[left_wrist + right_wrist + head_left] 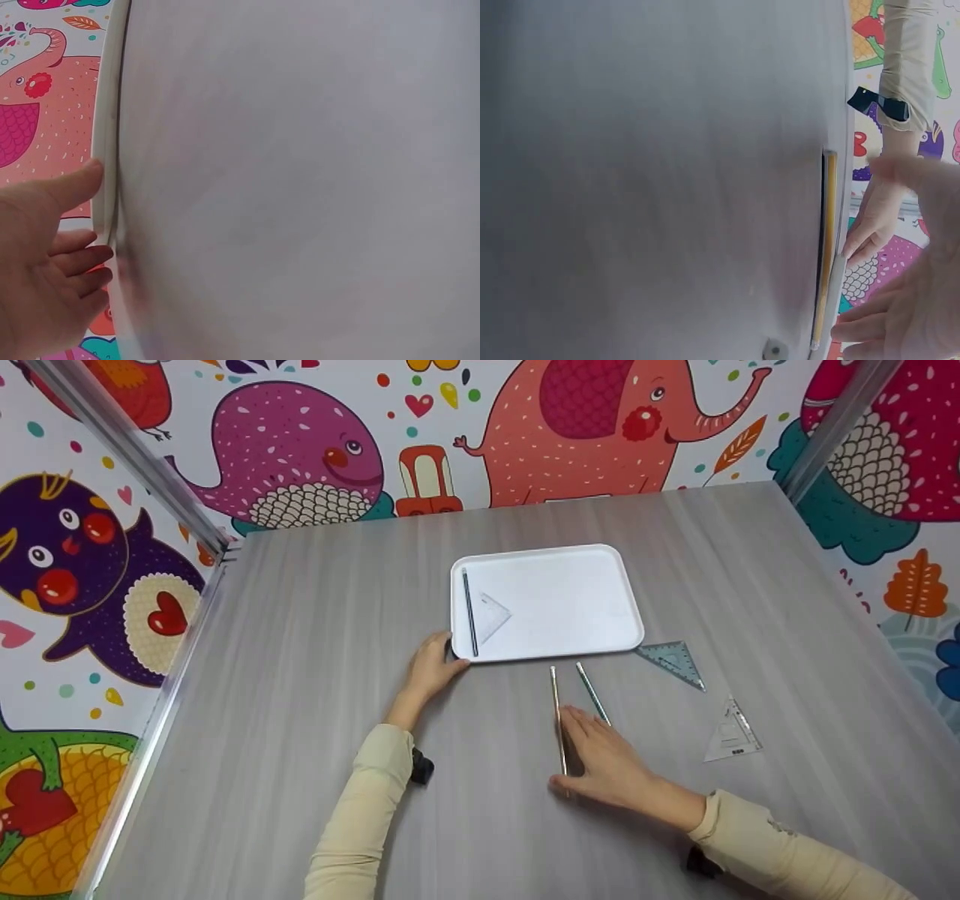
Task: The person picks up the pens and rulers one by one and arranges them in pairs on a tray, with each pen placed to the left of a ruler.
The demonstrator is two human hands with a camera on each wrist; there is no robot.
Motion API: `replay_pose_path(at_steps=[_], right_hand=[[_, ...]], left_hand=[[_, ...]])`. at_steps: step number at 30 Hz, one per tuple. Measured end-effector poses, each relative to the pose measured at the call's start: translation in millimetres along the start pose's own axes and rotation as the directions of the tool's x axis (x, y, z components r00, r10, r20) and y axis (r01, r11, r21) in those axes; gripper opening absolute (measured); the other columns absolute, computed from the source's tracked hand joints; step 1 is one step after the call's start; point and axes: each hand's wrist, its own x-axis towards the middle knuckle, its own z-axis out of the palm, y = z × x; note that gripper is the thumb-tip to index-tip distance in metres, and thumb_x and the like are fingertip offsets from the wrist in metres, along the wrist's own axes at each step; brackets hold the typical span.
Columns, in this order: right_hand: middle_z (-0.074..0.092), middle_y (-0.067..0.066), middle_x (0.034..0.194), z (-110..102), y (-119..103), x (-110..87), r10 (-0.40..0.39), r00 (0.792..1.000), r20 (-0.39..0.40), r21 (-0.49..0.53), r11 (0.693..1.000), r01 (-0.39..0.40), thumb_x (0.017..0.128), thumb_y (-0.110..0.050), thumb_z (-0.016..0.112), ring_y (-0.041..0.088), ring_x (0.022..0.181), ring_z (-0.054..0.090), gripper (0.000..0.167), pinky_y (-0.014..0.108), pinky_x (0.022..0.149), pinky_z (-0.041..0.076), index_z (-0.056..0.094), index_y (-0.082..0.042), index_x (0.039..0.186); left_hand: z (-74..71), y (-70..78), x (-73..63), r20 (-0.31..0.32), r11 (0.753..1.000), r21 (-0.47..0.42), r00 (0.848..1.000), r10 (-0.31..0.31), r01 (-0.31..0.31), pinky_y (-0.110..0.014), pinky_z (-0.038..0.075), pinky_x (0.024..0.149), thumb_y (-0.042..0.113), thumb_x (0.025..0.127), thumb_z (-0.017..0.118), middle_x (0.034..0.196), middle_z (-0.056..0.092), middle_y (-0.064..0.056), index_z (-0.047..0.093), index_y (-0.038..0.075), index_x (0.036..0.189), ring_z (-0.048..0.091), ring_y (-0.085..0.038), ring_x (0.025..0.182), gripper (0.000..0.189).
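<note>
My left hand (431, 667) rests at the near left corner of a white tray (555, 604), its thumb against the near rim and its fingers at the left side. In the tray lie a dark pencil (469, 611) and a clear set square (493, 617). On the table, my right hand (607, 761) lies beside a yellow pencil (556, 697), thumb near its lower end and fingers extended. The right wrist view shows that hand apart from the yellow pencil (826, 247). A blue-green pencil (592, 692) lies partly hidden behind the fingers.
Right of the pencils lie a teal set square (675, 661), its tip by the tray corner, and a clear set square (733, 733). Printed cartoon panels (435, 427) and metal posts (142, 457) border the grey wood-grain table (322, 607).
</note>
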Motion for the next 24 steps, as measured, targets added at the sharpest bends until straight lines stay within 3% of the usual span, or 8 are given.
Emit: replay_pose_path(at_steps=[3, 8, 11, 16, 24], right_hand=[[0.047, 0.024, 0.127, 1.4, -0.8, 2.4, 0.04, 0.997, -0.068, 0.07, 0.997, -0.035, 0.068, -0.037, 0.076, 0.037, 0.118, 0.044, 0.087, 0.048, 0.097, 0.037, 0.037, 0.009, 0.131], [0.053, 0.018, 0.112, 2.5, -0.5, 3.6, 0.076, 0.991, -0.113, 0.054, 0.996, -0.07, 0.062, -0.038, 0.08, 0.031, 0.102, 0.052, 0.089, 0.043, 0.084, 0.046, 0.042, 0.008, 0.128], [0.053, 0.016, 0.102, 2.8, -0.6, 3.9, 0.1, 0.992, -0.081, 0.043, 0.994, -0.097, 0.058, -0.038, 0.082, 0.027, 0.09, 0.052, 0.092, 0.04, 0.072, 0.048, 0.043, 0.008, 0.127], [0.051, 0.014, 0.095, 3.9, -2.0, 5.4, 0.149, 0.989, -0.006, 0.056, 0.987, -0.149, 0.056, -0.039, 0.083, 0.022, 0.078, 0.049, 0.094, 0.038, 0.063, 0.048, 0.042, 0.01, 0.126], [0.053, 0.016, 0.098, 5.5, -2.7, 8.4, 0.182, 0.982, 0.04, 0.087, 0.979, -0.185, 0.059, -0.036, 0.081, 0.024, 0.084, 0.051, 0.089, 0.04, 0.071, 0.049, 0.044, 0.011, 0.125]], left_hand=[[0.1, 0.3, 0.5, 0.002, 1.0, 0.001, 1.0, -0.004, 0.004, -0.04, 0.035, 0.101, 0.017, 0.079, 0.07, 0.124, 0.051, -0.023, 0.05, -0.009, 0.121, 0.046, -0.034, 0.118, 0.054], [0.1, 0.0, 0.8, 0.0, 1.0, -0.013, 1.0, 0.0, 0.0, -0.04, 0.035, 0.101, 0.016, 0.079, 0.07, 0.123, 0.051, -0.023, 0.05, -0.01, 0.121, 0.046, -0.034, 0.117, 0.053], [0.0, -0.5, 0.8, -0.005, 1.0, -0.012, 1.0, 0.013, -0.013, -0.041, 0.036, 0.1, 0.015, 0.078, 0.07, 0.121, 0.052, -0.024, 0.051, -0.01, 0.12, 0.047, -0.034, 0.115, 0.052], [0.0, -0.7, 0.5, -0.001, 1.0, -0.007, 1.0, 0.011, -0.011, -0.041, 0.034, 0.101, 0.016, 0.079, 0.07, 0.123, 0.051, -0.025, 0.05, -0.01, 0.12, 0.046, -0.035, 0.117, 0.053], [0.1, -1.6, 0.2, -0.007, 0.999, -0.02, 0.999, 0.033, -0.034, -0.042, 0.035, 0.1, 0.014, 0.078, 0.07, 0.121, 0.052, -0.026, 0.051, -0.011, 0.119, 0.047, -0.036, 0.115, 0.051]])
